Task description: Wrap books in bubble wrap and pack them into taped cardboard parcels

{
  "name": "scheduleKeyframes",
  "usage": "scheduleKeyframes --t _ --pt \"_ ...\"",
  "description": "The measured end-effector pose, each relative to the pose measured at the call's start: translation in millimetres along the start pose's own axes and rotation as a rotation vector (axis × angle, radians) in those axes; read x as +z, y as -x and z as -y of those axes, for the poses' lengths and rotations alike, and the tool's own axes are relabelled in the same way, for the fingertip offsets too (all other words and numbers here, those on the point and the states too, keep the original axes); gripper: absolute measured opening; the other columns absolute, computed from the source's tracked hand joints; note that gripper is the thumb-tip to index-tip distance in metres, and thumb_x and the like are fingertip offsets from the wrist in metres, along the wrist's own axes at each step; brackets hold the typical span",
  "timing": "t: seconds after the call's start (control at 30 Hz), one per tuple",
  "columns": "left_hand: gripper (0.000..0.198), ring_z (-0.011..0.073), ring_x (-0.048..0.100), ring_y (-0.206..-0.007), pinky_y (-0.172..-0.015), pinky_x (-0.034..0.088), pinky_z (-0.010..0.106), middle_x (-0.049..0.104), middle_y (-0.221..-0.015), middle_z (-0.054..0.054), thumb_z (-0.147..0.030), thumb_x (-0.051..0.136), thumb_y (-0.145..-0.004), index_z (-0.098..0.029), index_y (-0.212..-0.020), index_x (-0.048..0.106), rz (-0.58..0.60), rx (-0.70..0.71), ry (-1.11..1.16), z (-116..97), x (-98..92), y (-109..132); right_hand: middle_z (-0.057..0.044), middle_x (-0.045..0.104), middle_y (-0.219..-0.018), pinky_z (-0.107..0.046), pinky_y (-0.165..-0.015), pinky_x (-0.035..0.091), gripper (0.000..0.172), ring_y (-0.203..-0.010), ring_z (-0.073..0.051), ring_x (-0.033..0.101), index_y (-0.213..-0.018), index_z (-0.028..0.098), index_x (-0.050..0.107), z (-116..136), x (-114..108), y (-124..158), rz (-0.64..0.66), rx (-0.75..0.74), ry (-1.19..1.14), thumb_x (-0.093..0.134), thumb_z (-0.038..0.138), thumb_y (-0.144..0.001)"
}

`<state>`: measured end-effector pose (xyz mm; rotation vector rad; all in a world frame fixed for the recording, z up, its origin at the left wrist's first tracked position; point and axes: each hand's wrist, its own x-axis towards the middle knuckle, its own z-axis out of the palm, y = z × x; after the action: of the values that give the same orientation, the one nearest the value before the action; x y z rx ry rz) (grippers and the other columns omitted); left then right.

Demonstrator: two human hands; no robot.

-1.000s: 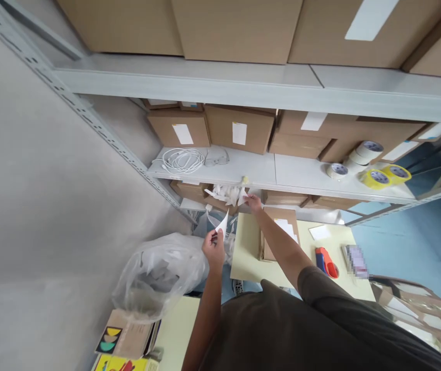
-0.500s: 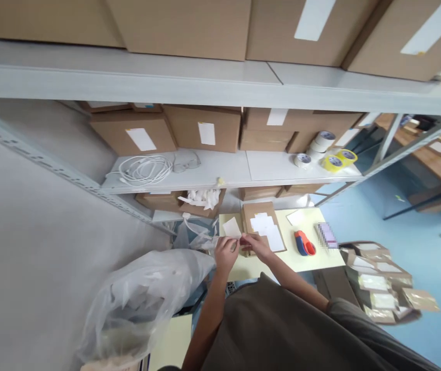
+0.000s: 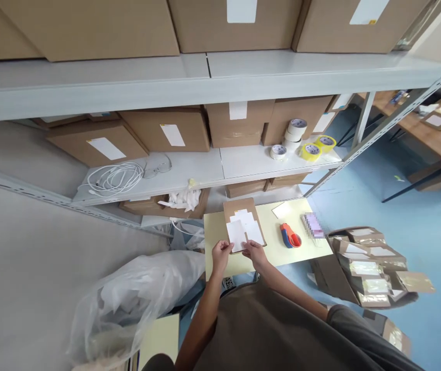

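Both my hands meet over the near edge of a pale yellow table (image 3: 282, 253). My left hand (image 3: 220, 255) and my right hand (image 3: 255, 252) each pinch the lower edge of a white paper label (image 3: 236, 236). Just beyond it a flat brown cardboard box (image 3: 239, 207) lies on the table with more white labels (image 3: 251, 228) on top. Fingers of both hands are closed on the label.
An orange tape dispenser (image 3: 290, 235) and a phone (image 3: 312, 225) lie right of the box. A clear bag of paper scraps (image 3: 127, 304) is at left. Grey shelving (image 3: 205, 175) holds boxes, a white cable (image 3: 115, 178) and tape rolls (image 3: 301, 144). Flattened cartons (image 3: 367, 263) lie on the blue floor.
My right hand came back from the shelf's pile of paper to the table. Both hands now hold one label together. The view has swung right.
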<state>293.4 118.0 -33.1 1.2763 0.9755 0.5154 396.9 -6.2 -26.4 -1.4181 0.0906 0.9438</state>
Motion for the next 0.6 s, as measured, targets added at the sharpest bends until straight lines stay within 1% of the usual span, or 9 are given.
scheduleKeyframes --t 0.07,0.13,0.17,0.23,0.3,0.37,0.5,0.6 --pt "0.051 0.0136 0.055 -0.06 -0.065 0.043 0.027 0.059 -0.063 -0.004 -0.061 0.087 -0.059 -0.022 -0.067 0.056 -0.042 -0.001 -0.035 4.2 2.9 -1.4 -0.001 0.066 -0.068 -0.034 -0.066 0.052 0.044 -0.069 -0.022 0.064 -0.066 0.025 0.062 -2.0 -2.4 -6.0 -0.015 -0.091 0.145 0.082 0.065 -0.064" --pt "0.047 0.0142 0.055 -0.06 -0.064 0.043 0.027 0.06 -0.061 -0.003 -0.059 0.086 -0.057 -0.022 -0.065 0.057 -0.092 0.001 -0.085 6.2 5.0 -2.6 -0.002 0.065 -0.066 -0.034 -0.065 0.049 0.04 -0.07 -0.023 0.063 -0.065 0.027 0.062 -2.6 -4.6 -14.2 -0.016 -0.226 0.316 0.076 0.064 -0.07" --pt "0.046 0.0146 0.055 -0.059 -0.064 0.042 0.028 0.06 -0.06 -0.003 -0.057 0.086 -0.057 -0.022 -0.064 0.057 -0.119 0.0 -0.112 6.4 6.1 -3.5 -0.001 0.064 -0.064 -0.034 -0.064 0.047 0.037 -0.069 -0.023 0.061 -0.065 0.027 0.061 -3.1 -5.4 -18.8 -0.013 -0.283 0.378 0.075 0.061 -0.072" --pt "0.041 0.0155 0.055 -0.057 -0.063 0.042 0.029 0.06 -0.058 -0.002 -0.053 0.086 -0.056 -0.023 -0.062 0.058 -0.164 -0.006 -0.176 5.6 8.5 -6.2 0.001 0.059 -0.06 -0.033 -0.062 0.042 0.027 -0.063 -0.022 0.057 -0.073 0.029 0.062 -6.2 -6.2 -27.6 -0.022 -0.348 0.436 0.072 0.053 -0.074" --pt "0.037 0.0166 0.058 -0.059 -0.065 0.043 0.029 0.062 -0.058 -0.001 -0.047 0.086 -0.057 -0.023 -0.06 0.059 -0.201 -0.01 -0.254 4.0 11.0 -9.7 0.004 0.054 -0.057 -0.031 -0.061 0.037 0.021 -0.058 -0.021 0.053 -0.085 0.03 0.061 -12.6 -6.3 -35.0 -0.05 -0.375 0.454 0.07 0.045 -0.073" --pt "0.033 0.0178 0.06 -0.061 -0.067 0.045 0.03 0.063 -0.058 -0.001 -0.041 0.087 -0.057 -0.022 -0.059 0.06 -0.237 -0.022 -0.322 3.7 13.2 -12.7 0.007 0.052 -0.058 -0.03 -0.061 0.034 0.024 -0.057 -0.021 0.051 -0.093 0.03 0.056 -21.3 -6.6 -40.3 -0.068 -0.38 0.481 0.067 0.037 -0.074" --pt "0.026 0.0192 0.064 -0.064 -0.068 0.047 0.03 0.066 -0.059 -0.001 -0.033 0.085 -0.058 -0.022 -0.059 0.061 -0.274 -0.042 -0.369 11.8 15.3 -13.8 0.007 0.052 -0.061 -0.029 -0.061 0.031 0.02 -0.058 -0.022 0.053 -0.089 0.031 0.044 -36.5 -10.5 -44.8 -0.025 -0.384 0.547 0.062 0.03 -0.08" --pt "0.02 0.0193 0.067 -0.067 -0.069 0.048 0.028 0.069 -0.063 -0.001 -0.031 0.08 -0.063 -0.022 -0.063 0.062 -0.269 -0.045 -0.423 23.0 14.6 -12.7 0.007 0.053 -0.065 -0.028 -0.063 0.033 0.017 -0.062 -0.022 0.057 -0.089 0.03 0.042 -40.1 -14.0 -45.3 0.01 -0.382 0.632 0.058 0.026 -0.085"
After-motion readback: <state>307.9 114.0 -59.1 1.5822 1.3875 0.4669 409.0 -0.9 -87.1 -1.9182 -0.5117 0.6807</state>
